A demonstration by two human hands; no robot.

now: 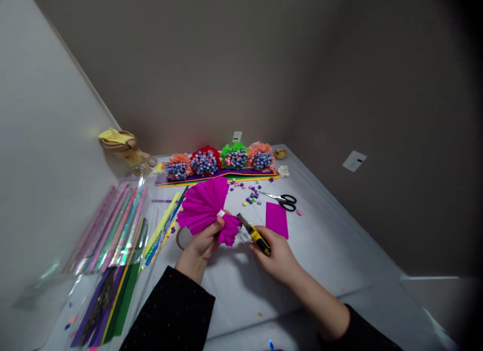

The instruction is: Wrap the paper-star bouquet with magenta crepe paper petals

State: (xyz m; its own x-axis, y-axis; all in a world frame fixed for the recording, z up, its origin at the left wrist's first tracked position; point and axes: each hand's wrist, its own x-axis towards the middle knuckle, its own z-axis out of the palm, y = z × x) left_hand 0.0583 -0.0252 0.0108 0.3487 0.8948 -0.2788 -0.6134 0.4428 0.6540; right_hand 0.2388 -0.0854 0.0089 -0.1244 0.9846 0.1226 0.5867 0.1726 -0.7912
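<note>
My left hand (207,240) is closed round the gathered middle of a pleated magenta crepe paper fan (202,205). A small white piece (221,213) shows at the pinch point, near my thumb. The paper spreads wide to the upper left, and a shorter part hangs below my fingers. Wrapped in my right hand (273,253) is a yellow-and-black utility knife (258,238), its metal end pointing up left, close to the paper's right edge. Whether it touches the paper I cannot tell. Thin wire-like strands (244,235) show between the two hands.
Black-handled scissors (287,201) and a magenta sheet (276,220) lie to the right. Paper flowers filled with stars (206,160) line the back by the wall. Loose stars (252,194) lie before them. Bagged paper strips (113,225) and a tape roll (181,238) are left.
</note>
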